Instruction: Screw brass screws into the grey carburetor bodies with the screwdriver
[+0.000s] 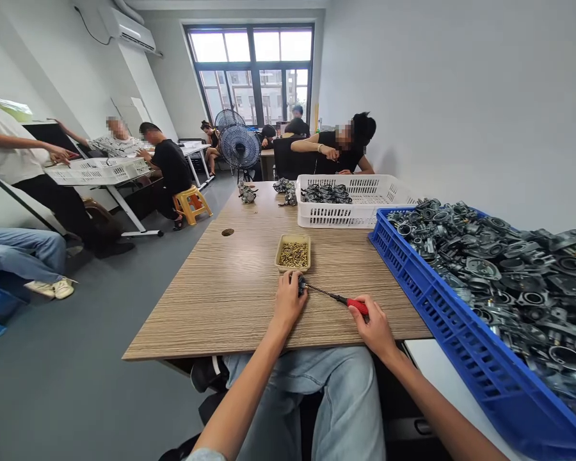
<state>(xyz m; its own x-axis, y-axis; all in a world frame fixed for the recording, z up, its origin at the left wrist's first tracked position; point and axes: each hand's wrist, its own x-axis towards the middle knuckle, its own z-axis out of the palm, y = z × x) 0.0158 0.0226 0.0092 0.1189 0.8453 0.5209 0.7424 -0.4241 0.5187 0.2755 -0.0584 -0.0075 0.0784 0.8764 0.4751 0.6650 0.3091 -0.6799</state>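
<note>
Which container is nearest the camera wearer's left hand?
The small beige tray of brass-coloured pieces, just beyond the left hand. The white basket stands farther back; the blue basket is off to the right.

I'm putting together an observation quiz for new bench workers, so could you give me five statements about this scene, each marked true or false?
1. The right hand holds a red-handled screwdriver. True.
2. The left hand is inside the blue crate. False: it holds a small dark part at the table.
3. The small tray contains brass-coloured pieces. True.
4. The blue crate is to the left of the small tray. False: it is to the right.
5. The white crate contains dark metal parts. True.
</note>
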